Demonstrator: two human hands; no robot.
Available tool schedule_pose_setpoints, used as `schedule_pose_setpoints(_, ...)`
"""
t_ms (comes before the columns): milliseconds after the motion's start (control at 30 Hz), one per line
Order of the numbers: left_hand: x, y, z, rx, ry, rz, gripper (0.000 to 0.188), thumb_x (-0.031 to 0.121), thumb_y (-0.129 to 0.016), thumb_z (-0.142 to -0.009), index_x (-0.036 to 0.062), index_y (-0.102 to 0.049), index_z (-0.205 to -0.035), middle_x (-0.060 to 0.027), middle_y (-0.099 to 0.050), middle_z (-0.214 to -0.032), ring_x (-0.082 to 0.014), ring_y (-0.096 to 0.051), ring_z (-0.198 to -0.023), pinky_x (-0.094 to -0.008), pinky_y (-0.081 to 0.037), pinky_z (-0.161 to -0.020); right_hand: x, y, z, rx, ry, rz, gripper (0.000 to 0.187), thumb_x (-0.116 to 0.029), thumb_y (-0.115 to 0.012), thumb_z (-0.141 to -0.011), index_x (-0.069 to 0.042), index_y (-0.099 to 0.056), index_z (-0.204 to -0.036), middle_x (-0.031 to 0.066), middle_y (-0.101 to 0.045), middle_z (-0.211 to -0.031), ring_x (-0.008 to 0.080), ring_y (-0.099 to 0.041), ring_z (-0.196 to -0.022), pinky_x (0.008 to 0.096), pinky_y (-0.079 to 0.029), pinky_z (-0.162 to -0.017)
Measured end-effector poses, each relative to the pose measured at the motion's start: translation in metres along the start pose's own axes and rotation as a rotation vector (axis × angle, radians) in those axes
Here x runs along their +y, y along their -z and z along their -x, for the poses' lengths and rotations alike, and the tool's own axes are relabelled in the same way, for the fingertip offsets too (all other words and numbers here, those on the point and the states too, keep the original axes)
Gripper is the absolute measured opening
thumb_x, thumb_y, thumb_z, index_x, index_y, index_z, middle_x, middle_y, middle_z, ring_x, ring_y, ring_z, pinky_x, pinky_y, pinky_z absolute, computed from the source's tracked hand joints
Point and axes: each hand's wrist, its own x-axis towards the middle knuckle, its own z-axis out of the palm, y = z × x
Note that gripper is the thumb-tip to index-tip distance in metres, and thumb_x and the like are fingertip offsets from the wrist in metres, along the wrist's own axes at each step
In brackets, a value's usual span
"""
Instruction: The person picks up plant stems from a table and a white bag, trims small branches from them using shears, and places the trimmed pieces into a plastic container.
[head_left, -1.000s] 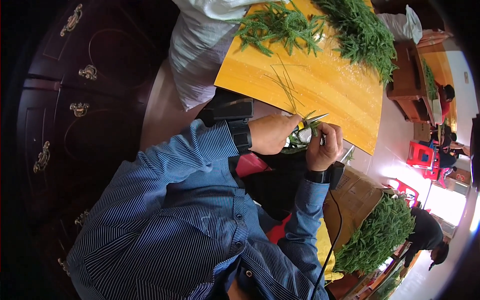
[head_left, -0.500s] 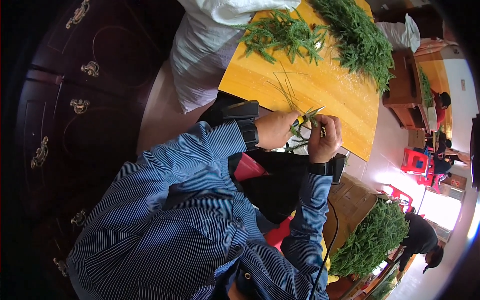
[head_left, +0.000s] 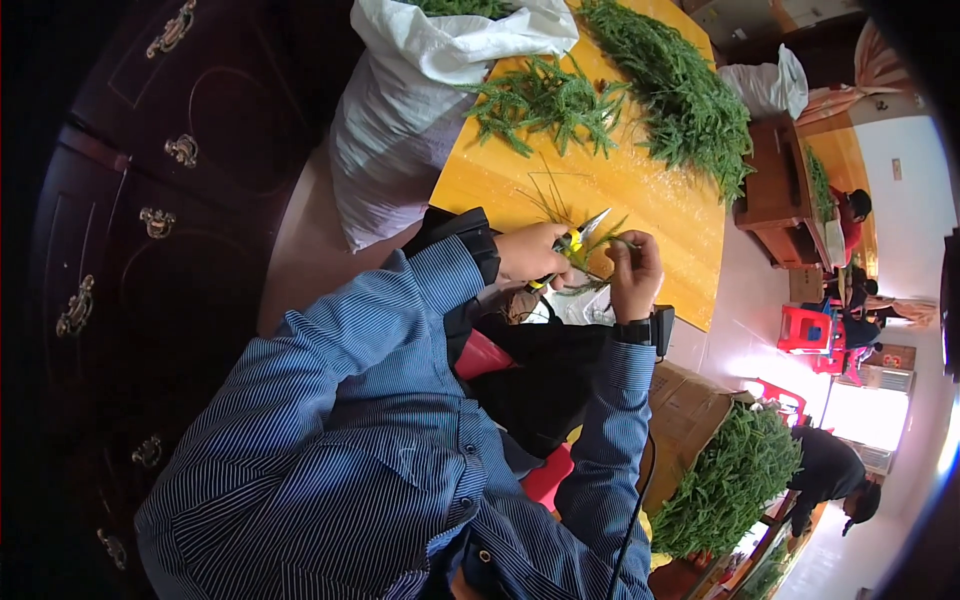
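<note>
My left hand (head_left: 533, 252) is closed around a yellow-and-black hand tool (head_left: 575, 240) with a pointed silver tip; whether it is pliers or snips I cannot tell. A green artificial pine sprig (head_left: 598, 243) lies across the tool, in front of the left fingers. To the right, my right hand (head_left: 637, 272) pinches the sprig's end between thumb and fingers. Both hands are over the near edge of the yellow wooden table (head_left: 690, 270). Thin bare stems (head_left: 552, 200) lie on the table just beyond the left hand.
On the table are a loose heap of sprigs (head_left: 550, 105) and a larger green pile (head_left: 680, 100). A white sack (head_left: 385, 130) stands at its left. A cardboard box (head_left: 685, 425) of greenery (head_left: 735, 480) is at the lower right. Dark cabinets (head_left: 200, 230) line the left. People work at the right.
The view has shifted, so the table sits further left and lower. My right hand has drawn slightly away from the tool, and more of the sprig shows between the hands.
</note>
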Motion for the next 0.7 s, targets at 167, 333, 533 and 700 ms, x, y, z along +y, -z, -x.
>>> schedule_pose_setpoints(167, 0.0, 0.002, -0.001, -0.102, 0.035, 0.366, 0.035, 0.003, -0.056, -0.092, -0.0005, -0.043, -0.124, -0.0133, -0.065, -0.097, -0.0214, -0.066, -0.086, -0.0346, -0.054, -0.073, 0.005, 0.026, 0.011, 0.146, -0.292, -0.266, 0.011, -0.013, -0.058, -0.098, -0.004, -0.058, -0.104, -0.0001, -0.059, -0.083, 0.0098, -0.057, -0.071, 0.0234, -0.048, -0.065)
schedule_pose_setpoints(333, 0.006, 0.003, 0.003, -0.104, 0.065, 0.455, 0.04, 0.003, -0.055, -0.092, 0.0041, -0.037, -0.129, -0.0132, -0.064, -0.102, -0.0216, -0.066, -0.09, -0.0363, -0.054, -0.075, 0.01, 0.047, 0.034, 0.226, -0.459, -0.443, 0.016, -0.02, -0.057, -0.099, -0.005, -0.058, -0.106, 0.0008, -0.06, -0.085, 0.0095, -0.056, -0.07, 0.024, -0.048, -0.064)
schedule_pose_setpoints(533, 0.015, -0.01, 0.016, -0.002, 0.065, 0.344, 0.041, 0.001, -0.048, -0.095, 0.0041, -0.036, -0.134, -0.014, -0.061, -0.113, -0.0202, -0.063, -0.103, -0.0305, -0.052, -0.078, 0.01, 0.062, 0.065, 0.416, -0.512, -0.604, 0.017, -0.024, -0.052, -0.101, -0.007, -0.056, -0.101, 0.0017, -0.061, -0.085, 0.0094, -0.057, -0.067, 0.0224, -0.047, -0.06)
schedule_pose_setpoints(700, 0.035, -0.025, 0.022, 0.105, 0.029, 0.135, 0.043, 0.004, -0.051, -0.094, 0.0044, -0.037, -0.134, -0.0126, -0.062, -0.11, -0.018, -0.063, -0.097, -0.0281, -0.051, -0.072, 0.013, 0.074, 0.083, 0.478, -0.547, -0.824, 0.018, -0.027, -0.051, -0.101, -0.009, -0.056, -0.099, 0.0008, -0.057, -0.08, 0.0107, -0.053, -0.065, 0.0232, -0.045, -0.057)
